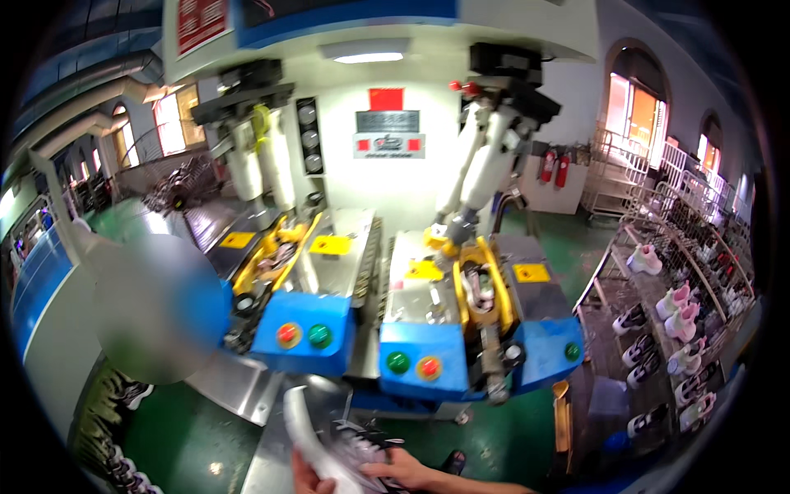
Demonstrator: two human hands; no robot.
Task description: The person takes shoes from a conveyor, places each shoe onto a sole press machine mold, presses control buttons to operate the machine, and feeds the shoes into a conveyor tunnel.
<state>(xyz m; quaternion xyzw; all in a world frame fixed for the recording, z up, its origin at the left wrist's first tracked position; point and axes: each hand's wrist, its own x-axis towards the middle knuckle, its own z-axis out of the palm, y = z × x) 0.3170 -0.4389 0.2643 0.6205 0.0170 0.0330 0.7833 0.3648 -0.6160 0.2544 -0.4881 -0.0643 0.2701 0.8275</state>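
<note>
A big white-and-blue twin-station shoe press machine (395,272) stands ahead, its yellow clamps each gripping a shoe for pressing. To its right a wire rack (699,272) stores finished pairs. Below the machine, both hands clasp a white-soled dark sneaker (333,440), left hand (306,476) under, right hand (403,471) steadying it sole-up.

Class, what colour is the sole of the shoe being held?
White sole, seen in the head view.

two hands (309,476) (403,469) on one shoe (329,440), two blue press stations (304,329) (424,354), four round buttons, two red, two green, two red fire extinguishers (554,167)
</note>
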